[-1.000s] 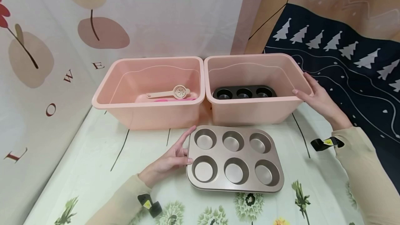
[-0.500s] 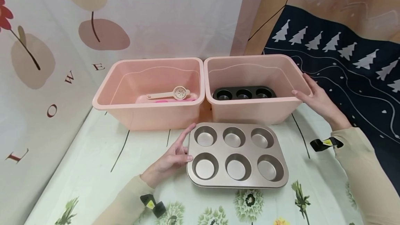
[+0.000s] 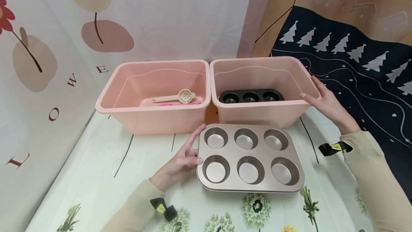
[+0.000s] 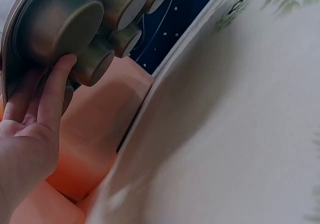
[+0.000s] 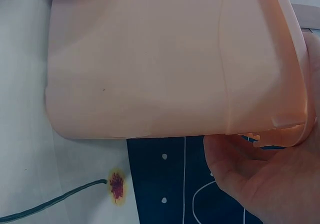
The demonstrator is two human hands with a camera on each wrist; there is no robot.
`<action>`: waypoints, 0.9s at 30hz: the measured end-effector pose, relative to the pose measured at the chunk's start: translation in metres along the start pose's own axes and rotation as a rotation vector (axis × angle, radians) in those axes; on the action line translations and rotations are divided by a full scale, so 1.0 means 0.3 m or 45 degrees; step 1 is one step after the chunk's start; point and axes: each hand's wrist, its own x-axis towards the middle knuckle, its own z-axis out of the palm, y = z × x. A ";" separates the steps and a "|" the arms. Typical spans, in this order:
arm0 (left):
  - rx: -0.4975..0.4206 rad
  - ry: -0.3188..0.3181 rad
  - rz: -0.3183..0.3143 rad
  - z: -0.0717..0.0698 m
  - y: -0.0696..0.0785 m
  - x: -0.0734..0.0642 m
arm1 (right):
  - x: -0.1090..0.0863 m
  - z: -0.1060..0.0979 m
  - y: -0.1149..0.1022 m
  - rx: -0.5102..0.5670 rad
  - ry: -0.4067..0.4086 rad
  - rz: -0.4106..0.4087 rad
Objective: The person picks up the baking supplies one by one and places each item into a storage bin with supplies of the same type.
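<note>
A bronze-grey muffin tin (image 3: pixel 254 158) with two rows of round cups hangs above the table in front of the bins. My left hand (image 3: pixel 178 164) grips its left edge, thumb on top. In the left wrist view the fingers (image 4: pixel 52 91) reach under the tin among the cups' undersides. My right hand (image 3: pixel 331 106) holds the right rim of the right pink bin (image 3: pixel 260 114), its thumb over the edge. Inside that bin lies a black muffin pan (image 3: pixel 251 94), its near part hidden by the front wall.
To the left, touching at the rims, stands another pink bin (image 3: pixel 154 119). It holds a cream egg separator (image 3: pixel 183 96) and something bright pink, mostly hidden. Printed cloths hang behind and at both sides; a flowered cloth (image 3: pixel 145 160) covers the table.
The muffin tin, in my left hand, has risen off the table and moved slightly right and toward the bins. My right hand has stayed on the bin rim.
</note>
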 end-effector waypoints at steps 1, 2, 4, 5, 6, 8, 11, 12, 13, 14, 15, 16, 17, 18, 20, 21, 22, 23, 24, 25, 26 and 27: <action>-0.002 -0.004 0.002 0.002 0.000 0.004 | 0.000 0.000 0.000 0.000 0.001 -0.003; -0.007 -0.004 0.003 0.004 0.000 0.008 | -0.001 0.000 0.000 -0.001 0.003 -0.006; -0.017 -0.006 0.010 0.009 0.000 0.016 | -0.001 0.001 0.000 -0.006 0.006 -0.010; -0.025 -0.009 0.016 0.010 0.000 0.020 | -0.002 0.001 0.001 -0.007 0.008 -0.014; -0.031 -0.012 0.021 0.013 0.000 0.025 | -0.002 0.001 0.001 -0.009 0.011 -0.015; -0.056 -0.019 0.033 0.015 0.000 0.034 | -0.003 0.001 0.002 -0.010 0.014 -0.017; -0.087 -0.044 0.046 0.017 0.000 0.046 | -0.004 0.000 0.002 -0.005 0.018 -0.018; -0.095 -0.054 0.047 0.018 -0.001 0.049 | -0.004 0.000 0.001 -0.006 0.020 -0.017; -0.101 -0.062 0.047 0.019 -0.001 0.052 | -0.004 0.001 0.002 -0.004 0.018 -0.018; -0.101 -0.070 0.045 0.021 0.000 0.055 | -0.003 0.001 0.002 -0.002 0.019 -0.017; -0.099 -0.079 0.044 0.023 0.000 0.057 | -0.002 0.002 0.003 0.000 0.016 -0.018; -0.094 -0.086 0.043 0.025 0.000 0.061 | -0.001 0.001 0.002 0.000 0.015 -0.018; -0.092 -0.096 0.044 0.028 0.000 0.064 | 0.000 0.001 0.002 -0.002 0.015 -0.019; -0.090 -0.105 0.047 0.032 0.001 0.067 | 0.001 0.000 0.002 -0.003 0.014 -0.018; -0.085 -0.120 0.054 0.038 0.001 0.073 | 0.002 -0.001 0.004 0.000 0.010 -0.012; -0.086 -0.125 0.059 0.041 0.001 0.075 | 0.003 -0.001 0.005 0.001 0.008 -0.009; -0.087 -0.128 0.062 0.044 0.001 0.078 | 0.003 -0.001 0.006 0.000 0.007 -0.008; -0.089 -0.131 0.067 0.047 0.001 0.080 | 0.004 -0.001 0.007 -0.001 0.005 -0.008; -0.089 -0.132 0.071 0.049 0.002 0.082 | 0.003 -0.001 0.008 -0.001 0.004 -0.008; -0.088 -0.129 0.073 0.051 0.003 0.083 | 0.003 -0.001 0.008 -0.002 0.004 -0.010; -0.087 -0.125 0.077 0.054 0.005 0.085 | 0.003 -0.001 0.007 -0.002 0.004 -0.014; -0.083 -0.120 0.079 0.056 0.008 0.088 | 0.002 -0.001 0.007 -0.004 0.005 -0.020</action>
